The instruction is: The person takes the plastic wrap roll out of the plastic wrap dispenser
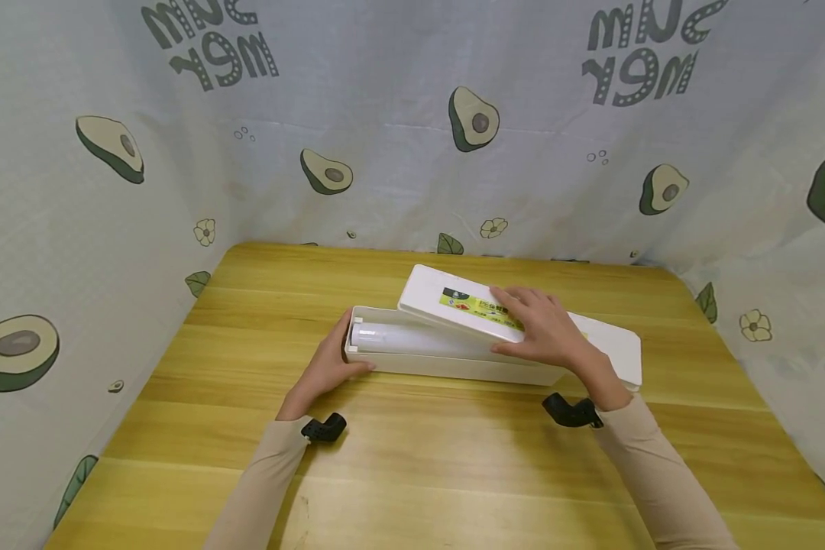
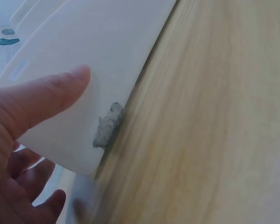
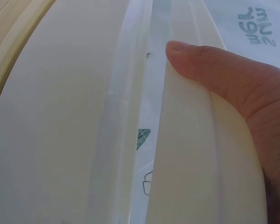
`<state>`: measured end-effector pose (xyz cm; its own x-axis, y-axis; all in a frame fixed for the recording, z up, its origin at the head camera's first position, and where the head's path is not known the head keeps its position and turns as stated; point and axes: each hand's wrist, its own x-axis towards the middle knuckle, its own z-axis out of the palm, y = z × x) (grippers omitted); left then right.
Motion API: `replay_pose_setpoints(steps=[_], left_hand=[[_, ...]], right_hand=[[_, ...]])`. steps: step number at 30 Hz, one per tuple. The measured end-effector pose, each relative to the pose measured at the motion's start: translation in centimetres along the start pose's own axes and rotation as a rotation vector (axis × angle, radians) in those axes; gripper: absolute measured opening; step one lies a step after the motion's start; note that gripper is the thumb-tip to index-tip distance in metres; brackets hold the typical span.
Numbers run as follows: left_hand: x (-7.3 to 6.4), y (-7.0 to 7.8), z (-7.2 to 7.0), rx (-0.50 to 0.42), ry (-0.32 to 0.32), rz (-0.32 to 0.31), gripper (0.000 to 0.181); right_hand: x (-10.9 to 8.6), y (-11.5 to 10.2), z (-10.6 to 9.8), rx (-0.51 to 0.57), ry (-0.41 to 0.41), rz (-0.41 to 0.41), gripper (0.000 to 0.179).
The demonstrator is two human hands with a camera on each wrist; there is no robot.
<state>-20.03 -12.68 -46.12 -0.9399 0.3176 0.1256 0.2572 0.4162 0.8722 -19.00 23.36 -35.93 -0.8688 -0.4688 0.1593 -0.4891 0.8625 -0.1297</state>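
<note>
A long white cling film box [image 1: 447,368] sits on the wooden table, with a whitish roll [image 1: 399,338] inside. Its left end is held by my left hand [image 1: 328,357]; in the left wrist view the thumb [image 2: 56,93] presses the front wall beside a grey patch [image 2: 107,126]. My right hand [image 1: 545,328] grips the white lid [image 1: 426,289], which bears a green and yellow label [image 1: 469,302]. The lid lies askew over the box, its right end reaching past it. In the right wrist view, a gap separates the lid [image 3: 186,140] from the box wall [image 3: 51,107].
The wooden table [image 1: 412,466] extends around the box on all sides. A pale curtain [image 1: 399,206] printed with avocados hangs behind it and at both sides. Black wrist mounts [image 1: 326,429] stick out from both sleeves.
</note>
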Motion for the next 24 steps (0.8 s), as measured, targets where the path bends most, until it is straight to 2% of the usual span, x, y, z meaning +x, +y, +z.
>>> replay_pose_setpoints(steps=[18,24], left_hand=[[0.0,-0.1,0.1,-0.013,0.005,0.024,0.105],[-0.1,0.0,0.1,-0.01,0.012,0.015,0.106]], right_hand=[[-1.2,1.0,-0.4,-0.003,0.003,0.05,0.09],[-1.5,1.5,-0.7,-0.009,0.008,0.068,0.091]])
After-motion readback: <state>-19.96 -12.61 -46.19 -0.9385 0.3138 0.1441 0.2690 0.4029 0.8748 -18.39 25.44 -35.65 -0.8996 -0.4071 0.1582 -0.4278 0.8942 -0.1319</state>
